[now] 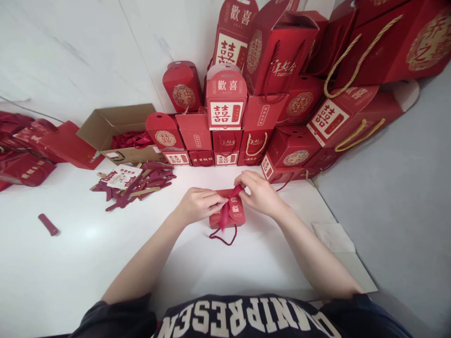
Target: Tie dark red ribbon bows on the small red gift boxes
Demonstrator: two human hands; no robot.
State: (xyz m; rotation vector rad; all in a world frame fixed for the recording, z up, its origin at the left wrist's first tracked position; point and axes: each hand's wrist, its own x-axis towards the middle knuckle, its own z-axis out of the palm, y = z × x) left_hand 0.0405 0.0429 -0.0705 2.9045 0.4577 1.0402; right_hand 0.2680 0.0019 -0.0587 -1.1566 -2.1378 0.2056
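Observation:
A small red gift box [238, 217] with pale Chinese characters stands on the white table in front of me. A shiny red ribbon [225, 217] crosses its top, with one tail hanging over the near side. My left hand [201, 203] pinches the ribbon near the middle of the lid. My right hand [260, 192] has its fingers closed on the ribbon's other part, just above the box's right side. The box's dark red cord handle [229, 244] lies looped on the table toward me. My fingers hide part of the lid and the ribbon's crossing.
Stacked red gift boxes [225, 105] rise along the back and right. An open cardboard box [136, 154] holding red ribbons stands back left. Before it lies a pile of dark red tags [148, 185] with a white card [124, 176]. A small red strip [48, 225] lies far left.

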